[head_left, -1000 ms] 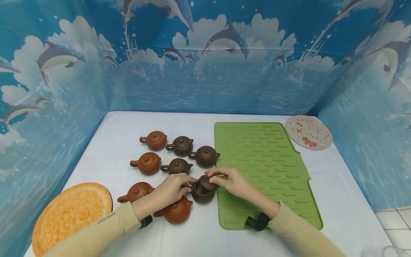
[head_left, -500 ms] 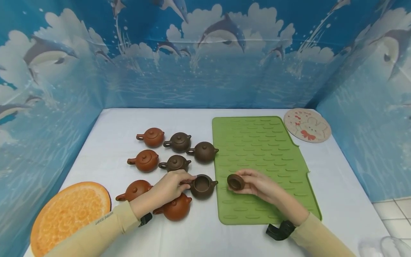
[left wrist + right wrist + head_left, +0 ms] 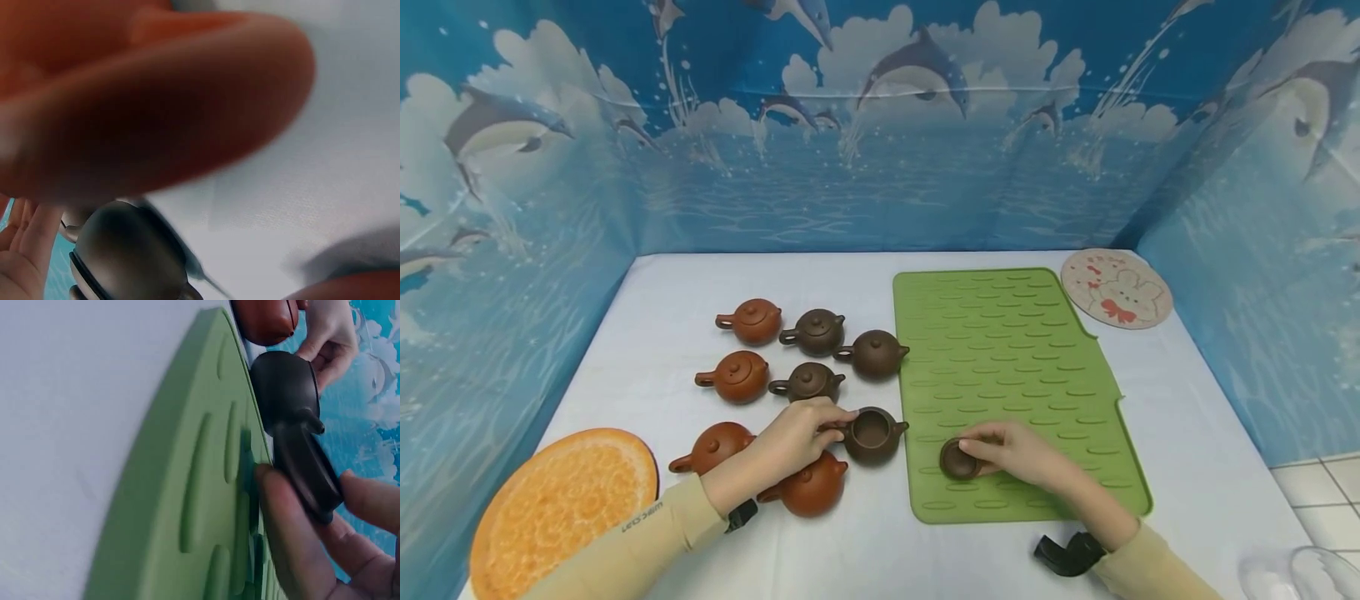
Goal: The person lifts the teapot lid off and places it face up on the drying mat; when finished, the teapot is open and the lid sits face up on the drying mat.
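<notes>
My left hand [image 3: 802, 435] pinches the handle of an uncovered dark brown teapot [image 3: 872, 457] on the white tablecloth, its spout pointing right. In my right hand [image 3: 1013, 454] is the small round dark brown lid [image 3: 958, 460], turned hollow side up over the lower left of the green mat [image 3: 925, 500]. Fingers and thumb hold its rim; whether it touches the mat I cannot tell. The right wrist view shows the lid [image 3: 306, 465] edge-on between the fingers. A blurred reddish-brown shape fills much of the left wrist view, above a dark teapot [image 3: 128, 250].
Dark teapots with lids on stand behind the left hand, one [image 3: 876, 354] against the mat's left edge. Orange-brown teapots [image 3: 741, 377] stand left of them, and another [image 3: 814, 487] sits under the left wrist. Round mats lie at left [image 3: 572, 500] and far right [image 3: 1116, 287].
My right hand has lifted the lid off the teapot, carried it right over the green mat, turned it hollow side up and lowered it. The left hand keeps its grip on the handle.
</notes>
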`<state>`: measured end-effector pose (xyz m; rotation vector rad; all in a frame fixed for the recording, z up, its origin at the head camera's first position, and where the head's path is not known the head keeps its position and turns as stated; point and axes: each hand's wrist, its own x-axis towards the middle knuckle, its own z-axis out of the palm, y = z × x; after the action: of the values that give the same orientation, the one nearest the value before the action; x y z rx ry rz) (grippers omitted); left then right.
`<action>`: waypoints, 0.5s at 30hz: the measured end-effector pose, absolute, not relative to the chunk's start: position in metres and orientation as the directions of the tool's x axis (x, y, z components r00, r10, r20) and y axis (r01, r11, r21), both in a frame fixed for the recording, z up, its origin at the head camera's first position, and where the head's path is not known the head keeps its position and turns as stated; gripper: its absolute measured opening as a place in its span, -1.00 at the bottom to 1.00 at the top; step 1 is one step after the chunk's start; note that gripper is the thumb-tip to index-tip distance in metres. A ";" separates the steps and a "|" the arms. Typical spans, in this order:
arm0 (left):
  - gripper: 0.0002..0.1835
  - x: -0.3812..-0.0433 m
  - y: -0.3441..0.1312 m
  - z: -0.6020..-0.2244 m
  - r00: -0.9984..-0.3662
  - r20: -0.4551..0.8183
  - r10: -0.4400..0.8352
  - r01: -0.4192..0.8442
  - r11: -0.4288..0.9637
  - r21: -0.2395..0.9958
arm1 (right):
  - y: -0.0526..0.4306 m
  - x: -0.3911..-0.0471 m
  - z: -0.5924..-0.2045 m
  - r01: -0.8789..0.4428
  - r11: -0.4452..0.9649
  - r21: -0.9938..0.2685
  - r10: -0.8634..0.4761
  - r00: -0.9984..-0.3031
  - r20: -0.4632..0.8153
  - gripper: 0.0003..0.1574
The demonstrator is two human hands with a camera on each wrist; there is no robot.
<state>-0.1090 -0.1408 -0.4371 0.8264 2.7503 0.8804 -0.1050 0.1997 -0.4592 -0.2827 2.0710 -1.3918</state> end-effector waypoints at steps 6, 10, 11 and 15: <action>-0.64 -0.109 -0.143 -0.437 -0.849 0.015 0.528 0.429 0.672 0.603 | 0.195 -0.102 -0.463 0.165 0.453 -0.876 -0.439 -0.814 -0.381 -0.51; -0.65 -0.110 -0.143 -0.438 -0.848 0.015 0.529 0.426 0.665 0.613 | 0.192 -0.101 -0.465 0.127 0.511 -0.850 -0.416 -0.829 -0.374 -0.54; -0.65 -0.111 -0.143 -0.438 -0.848 0.013 0.529 0.424 0.665 0.615 | 0.191 -0.101 -0.465 0.112 0.523 -0.845 -0.415 -0.833 -0.367 -0.54; -0.67 -0.113 -0.142 -0.439 -0.850 -0.006 0.526 0.405 0.662 0.631 | 0.189 -0.100 -0.464 0.054 0.536 -0.843 -0.433 -0.839 -0.329 -0.53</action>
<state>-0.1127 -0.1424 -0.4393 0.7621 2.6889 0.9526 -0.1000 0.1886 -0.4637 -0.3070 2.2664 -1.2684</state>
